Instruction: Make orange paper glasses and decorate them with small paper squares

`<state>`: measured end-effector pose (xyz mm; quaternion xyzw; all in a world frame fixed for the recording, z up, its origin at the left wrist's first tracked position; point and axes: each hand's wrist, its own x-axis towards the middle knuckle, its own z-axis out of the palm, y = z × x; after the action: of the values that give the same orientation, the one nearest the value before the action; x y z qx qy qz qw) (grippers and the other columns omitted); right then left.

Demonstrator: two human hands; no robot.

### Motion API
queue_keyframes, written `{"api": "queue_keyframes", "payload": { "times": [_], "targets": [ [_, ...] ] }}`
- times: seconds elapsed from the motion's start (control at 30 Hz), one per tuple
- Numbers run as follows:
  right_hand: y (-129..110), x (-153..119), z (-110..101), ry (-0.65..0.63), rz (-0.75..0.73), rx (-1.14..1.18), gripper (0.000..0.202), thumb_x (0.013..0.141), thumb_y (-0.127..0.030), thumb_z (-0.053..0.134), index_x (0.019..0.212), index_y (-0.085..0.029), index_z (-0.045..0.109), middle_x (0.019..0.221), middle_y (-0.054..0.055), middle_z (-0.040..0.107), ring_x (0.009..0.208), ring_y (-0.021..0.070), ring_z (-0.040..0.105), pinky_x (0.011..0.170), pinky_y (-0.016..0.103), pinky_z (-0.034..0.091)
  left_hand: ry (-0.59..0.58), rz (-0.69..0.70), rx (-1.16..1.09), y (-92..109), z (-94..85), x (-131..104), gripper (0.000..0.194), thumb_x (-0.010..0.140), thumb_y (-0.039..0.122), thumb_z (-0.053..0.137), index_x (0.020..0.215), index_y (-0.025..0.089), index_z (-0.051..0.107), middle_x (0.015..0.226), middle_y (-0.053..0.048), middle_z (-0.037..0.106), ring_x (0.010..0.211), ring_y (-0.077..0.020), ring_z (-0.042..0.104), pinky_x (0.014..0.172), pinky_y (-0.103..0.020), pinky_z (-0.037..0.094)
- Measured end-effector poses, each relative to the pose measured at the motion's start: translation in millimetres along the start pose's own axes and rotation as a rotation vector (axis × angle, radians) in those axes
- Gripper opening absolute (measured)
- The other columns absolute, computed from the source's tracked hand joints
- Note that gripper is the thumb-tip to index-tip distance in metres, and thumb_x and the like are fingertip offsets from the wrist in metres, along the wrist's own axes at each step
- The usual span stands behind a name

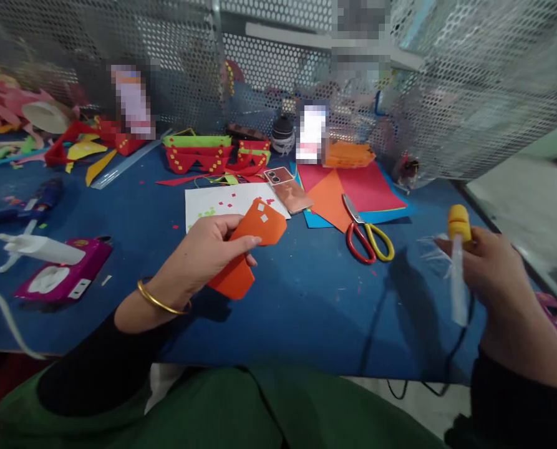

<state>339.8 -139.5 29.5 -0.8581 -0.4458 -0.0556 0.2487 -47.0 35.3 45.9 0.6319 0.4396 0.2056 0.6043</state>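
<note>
My left hand (213,252) pinches an orange paper cutout (269,227) between thumb and fingers, in the air over the table. Two small pale squares sit on the cutout's upper part. Just beyond it lies a white sheet (203,202) strewn with tiny pink and green paper squares. At the right, my right hand (491,268) is closed around a yellow glue gun (459,221) with a clear glue stick (458,280) sticking out of it. Fine clear strands hang near that hand's fingertips. Between the hands lie scissors (365,234) with one red and one yellow handle.
Red and green paper masks (198,156) stand at the back. A phone (288,189) lies near red paper (376,187) and an orange sheet (332,199). On the left are a purple power strip (67,274) with a white plug and a dark blue glue gun (47,193). Perforated metal panels rise behind.
</note>
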Motion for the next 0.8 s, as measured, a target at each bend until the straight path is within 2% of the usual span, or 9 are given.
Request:
{"api": "queue_keyframes", "payload": {
  "times": [0.03,0.07,0.1,0.23,0.37,0.47,0.57,0.73,0.8],
  "targets": [
    [12,6,-4,-0.045,0.088,-0.166,0.037,0.082,-0.048,0.067,0.06,-0.024,0.051,0.049,-0.001,0.041,0.063,0.0226,0.059,0.053,0.037,0.033,0.007,-0.002,0.0,1,-1.0,0,0.018,0.079,0.032,0.074,0.087,0.017,0.07,0.059,-0.002,0.069,0.052,-0.0147,0.065,0.048,-0.021,0.05],
    [23,12,-7,-0.14,0.129,-0.259,0.034,0.083,-0.047,0.065,0.062,-0.025,0.051,0.051,-0.001,0.042,0.071,0.0251,0.062,0.056,0.037,0.035,0.014,-0.004,0.003,3,-2.2,-1,0.018,0.079,0.032,0.074,0.088,0.016,0.071,0.059,-0.002,0.069,0.052,-0.0149,0.065,0.048,-0.021,0.05],
    [32,16,-8,-0.181,0.185,-0.34,0.035,0.082,-0.05,0.064,0.061,-0.026,0.049,0.051,-0.001,0.041,0.075,0.0266,0.062,0.058,0.038,0.036,0.021,-0.003,0.011,3,-3.7,-1,0.019,0.079,0.032,0.074,0.089,0.016,0.071,0.059,-0.002,0.069,0.053,-0.0148,0.065,0.048,-0.021,0.05],
    [60,24,0,-0.235,0.205,-0.395,0.038,0.085,-0.058,0.055,0.067,-0.026,0.054,0.058,0.001,0.044,0.075,0.0278,0.063,0.061,0.04,0.038,0.058,0.013,0.022,3,-12.7,1,0.022,0.077,0.032,0.075,0.092,0.016,0.073,0.061,-0.001,0.07,0.053,-0.0134,0.065,0.049,-0.02,0.049],
    [80,27,15,-0.278,0.25,-0.466,0.027,0.086,-0.042,0.055,0.065,-0.025,0.055,0.062,0.01,0.055,0.072,0.0325,0.063,0.061,0.041,0.039,0.113,0.031,-0.041,-4,-21.7,6,0.029,0.074,0.034,0.077,0.096,0.016,0.074,0.061,-0.001,0.069,0.052,-0.0145,0.064,0.049,-0.021,0.049],
    [91,29,21,-0.301,0.272,-0.502,0.021,0.084,-0.037,0.054,0.069,-0.024,0.059,0.072,0.02,0.063,0.077,0.0355,0.062,0.061,0.042,0.038,0.153,0.06,-0.078,-6,-25.5,7,0.03,0.069,0.03,0.08,0.094,0.015,0.074,0.06,-0.001,0.069,0.051,-0.0142,0.063,0.047,-0.021,0.047],
    [97,30,22,-0.272,0.295,-0.512,0.02,0.082,-0.039,0.059,0.066,-0.027,0.058,0.075,0.02,0.063,0.068,0.0302,0.056,0.06,0.042,0.035,0.191,0.076,-0.091,-5,-29.9,7,0.026,0.068,0.028,0.08,0.09,0.015,0.074,0.059,-0.001,0.068,0.05,-0.0143,0.063,0.047,-0.021,0.047],
    [97,36,19,-0.231,0.361,-0.404,0.035,0.065,-0.034,0.078,0.046,-0.029,0.048,0.052,0.004,0.044,0.051,0.0182,0.035,0.059,0.04,0.027,0.301,0.079,-0.064,-5,-44.7,5,0.028,0.073,0.03,0.078,0.096,0.014,0.074,0.06,-0.002,0.069,0.05,-0.0142,0.063,0.048,-0.022,0.049],
    [101,36,19,-0.236,0.371,-0.366,0.037,0.063,-0.042,0.079,0.044,-0.029,0.051,0.05,0.004,0.045,0.048,0.0159,0.034,0.059,0.041,0.024,0.326,0.089,-0.076,-6,-47.3,5,0.028,0.073,0.029,0.077,0.097,0.014,0.074,0.06,-0.002,0.069,0.05,-0.0139,0.063,0.048,-0.022,0.049]
  ]
}}
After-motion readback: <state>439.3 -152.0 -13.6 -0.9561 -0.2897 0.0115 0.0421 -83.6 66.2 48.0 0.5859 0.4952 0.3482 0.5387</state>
